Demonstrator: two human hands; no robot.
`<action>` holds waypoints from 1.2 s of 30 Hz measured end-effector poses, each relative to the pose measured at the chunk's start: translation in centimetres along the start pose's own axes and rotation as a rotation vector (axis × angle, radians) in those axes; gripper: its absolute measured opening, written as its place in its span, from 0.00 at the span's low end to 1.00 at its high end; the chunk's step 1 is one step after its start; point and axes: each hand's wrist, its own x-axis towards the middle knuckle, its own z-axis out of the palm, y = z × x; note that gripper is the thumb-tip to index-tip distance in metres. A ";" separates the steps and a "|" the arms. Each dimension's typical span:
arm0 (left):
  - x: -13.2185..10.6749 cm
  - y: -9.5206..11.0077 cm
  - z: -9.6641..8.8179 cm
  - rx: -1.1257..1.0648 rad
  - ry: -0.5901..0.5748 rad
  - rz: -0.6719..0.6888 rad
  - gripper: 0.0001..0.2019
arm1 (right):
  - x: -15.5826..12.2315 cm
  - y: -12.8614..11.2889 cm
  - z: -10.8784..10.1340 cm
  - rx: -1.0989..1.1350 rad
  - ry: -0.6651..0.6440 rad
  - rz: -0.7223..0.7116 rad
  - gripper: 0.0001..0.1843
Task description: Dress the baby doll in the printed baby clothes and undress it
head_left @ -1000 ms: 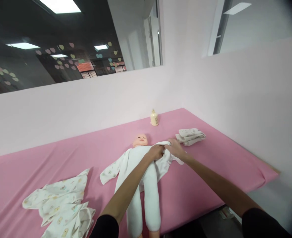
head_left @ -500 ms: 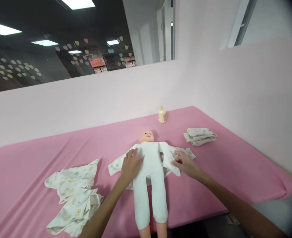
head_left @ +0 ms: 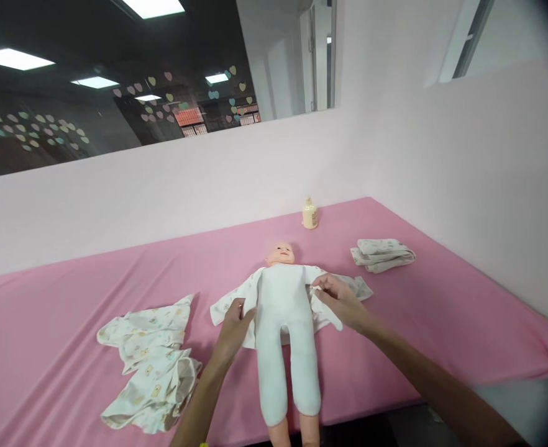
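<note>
A baby doll (head_left: 283, 295) with a white cloth body lies face up, its head toward the wall. Under its torso an opened, patterned baby shirt (head_left: 230, 302) spreads its sleeves to both sides. At the doll's side on the left of the view, my left hand (head_left: 232, 329) pinches the shirt's front edge between thumb and fingers. On the other side, my right hand (head_left: 342, 302) is closed on the shirt's other front panel, by the white flap; the exact spot is hidden behind the fingers.
More patterned baby clothing (head_left: 155, 363) lies loosely on the left of the pink-covered table (head_left: 69, 347). A folded patterned cloth (head_left: 383, 254) rests at the right. Near the wall stands a cream pump bottle (head_left: 310, 215).
My left hand has moved off the doll's chest to the shirt's edge beside it. My right hand has shifted slightly up along the shirt's panel. The view has moved a little.
</note>
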 end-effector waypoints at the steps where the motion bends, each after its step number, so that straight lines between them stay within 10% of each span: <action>1: -0.4 0.6 0.5 0.055 0.000 0.060 0.10 | 0.0 -0.7 0.5 -0.016 -0.041 -0.033 0.11; 6: -2.2 3.2 1.4 0.267 -0.182 0.244 0.10 | 0.9 -1.1 2.8 -0.223 -0.234 -0.135 0.10; 12: 1.2 3.7 -0.6 -0.235 -0.229 -0.088 0.22 | 4.3 2.3 1.0 -0.256 0.265 0.141 0.19; 15: 4.7 3.4 -0.1 -0.441 -0.147 -0.140 0.20 | 5.7 3.5 0.4 -0.076 0.181 0.297 0.19; 24: 9.8 3.9 1.8 -0.085 -0.168 -0.126 0.18 | 7.1 4.3 0.5 0.134 0.015 0.363 0.19; 36: 10.8 3.8 2.9 0.453 0.187 0.133 0.08 | 9.3 4.4 1.1 -0.025 0.207 0.204 0.07</action>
